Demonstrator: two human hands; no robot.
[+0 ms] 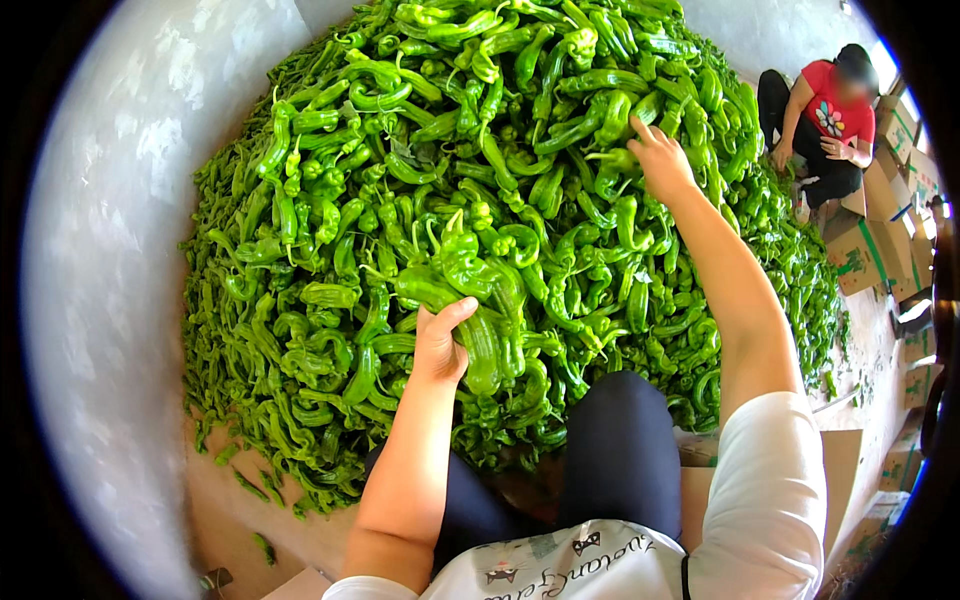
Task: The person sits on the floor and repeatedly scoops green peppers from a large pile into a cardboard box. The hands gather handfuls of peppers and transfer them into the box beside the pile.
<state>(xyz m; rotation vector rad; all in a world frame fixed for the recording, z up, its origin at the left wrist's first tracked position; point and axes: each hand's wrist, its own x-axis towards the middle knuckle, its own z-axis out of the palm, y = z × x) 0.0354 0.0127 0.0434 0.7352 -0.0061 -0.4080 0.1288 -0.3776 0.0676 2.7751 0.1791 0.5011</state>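
A huge heap of long green peppers (420, 180) rises before me. My left hand (442, 341) grips several large green peppers (484, 341) over the near middle of the heap, its thumb lying across them. Farther up and to the right, my right hand (660, 159) reaches onto the heap with fingers spread, the fingertips touching or just above a pepper (616, 116). Whether the fingers press on that pepper is hard to tell.
A co-worker in a red shirt (840, 112) crouches at the heap's right edge. Cardboard boxes (855, 255) stand along the right. A pale wall (112, 225) curves behind the left side. Loose peppers (264, 549) lie on the floor at lower left. Cardboard (840, 465) sits beside my right knee.
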